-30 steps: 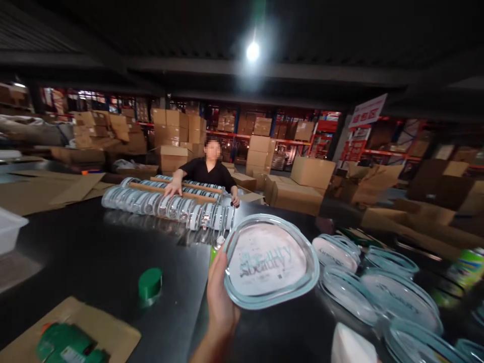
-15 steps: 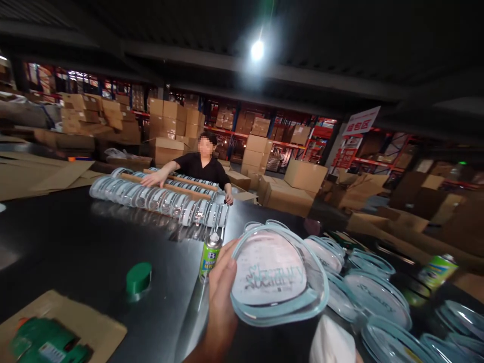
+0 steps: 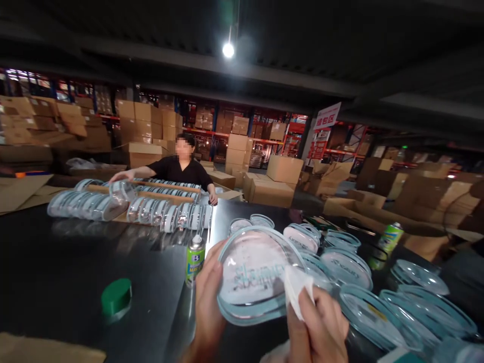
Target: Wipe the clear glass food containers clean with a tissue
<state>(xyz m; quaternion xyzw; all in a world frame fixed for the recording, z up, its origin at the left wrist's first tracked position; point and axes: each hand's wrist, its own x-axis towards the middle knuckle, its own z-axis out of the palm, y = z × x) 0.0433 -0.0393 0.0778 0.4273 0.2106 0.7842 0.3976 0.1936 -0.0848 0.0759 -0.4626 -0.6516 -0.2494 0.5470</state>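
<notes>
My left hand (image 3: 208,295) grips the left rim of a clear pouch (image 3: 253,267) with teal edging and printed lettering, held up above the dark table. In my right hand (image 3: 317,322) a folded white cloth (image 3: 298,290) is pinched, its tip against the right side of the pouch front. Just left of my left hand stands a green spray can (image 3: 195,259) with a white nozzle. Several similar teal-edged pouches (image 3: 346,269) lie to the right of the held one.
A green round lid (image 3: 116,297) sits on the dark table (image 3: 151,272). Across it, a person in black (image 3: 181,169) handles rows of pouches (image 3: 83,204). Another spray can (image 3: 389,242) stands at the right. Cardboard (image 3: 45,350) lies near left; boxes (image 3: 270,189) stand behind.
My right hand has come up and brought the white cloth onto the pouch. The view has turned right. Across the table, the person has lifted a pouch from the row.
</notes>
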